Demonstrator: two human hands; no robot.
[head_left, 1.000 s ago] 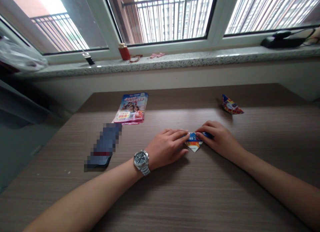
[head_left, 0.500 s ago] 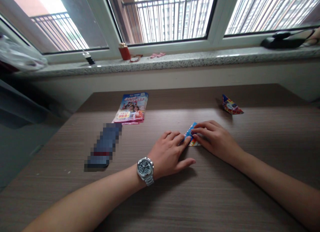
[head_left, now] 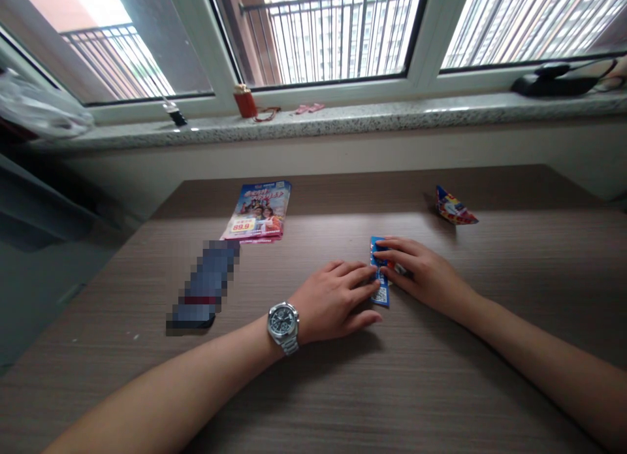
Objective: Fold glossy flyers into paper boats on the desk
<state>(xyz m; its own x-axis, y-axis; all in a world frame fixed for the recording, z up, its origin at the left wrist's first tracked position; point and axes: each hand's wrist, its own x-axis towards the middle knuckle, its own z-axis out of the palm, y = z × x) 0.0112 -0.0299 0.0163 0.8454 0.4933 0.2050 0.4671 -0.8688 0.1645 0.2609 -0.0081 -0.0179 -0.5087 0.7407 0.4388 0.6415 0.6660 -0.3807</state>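
Observation:
A small folded piece of blue printed paper lies flat on the wooden table, its long side running away from me. My left hand, with a silver watch on the wrist, rests palm down; its fingertips touch the paper's left edge and the thumb sticks out to the side. Over the paper's right part lies my right hand, fingers stretched out and fingertips on the paper. Part of the paper is hidden under these fingers. Farther back on the right stands a folded paper boat in red, blue and yellow print.
A stack of printed flyers lies at the back left, with a pixelated dark flat object in front of it. On the stone windowsill are a red lighter-like item, a small bottle and a black device.
The paper has turned from slanting to nearly straight away from me, and more of its near end shows. My left fingers have shifted slightly; the right hand stays close to it.

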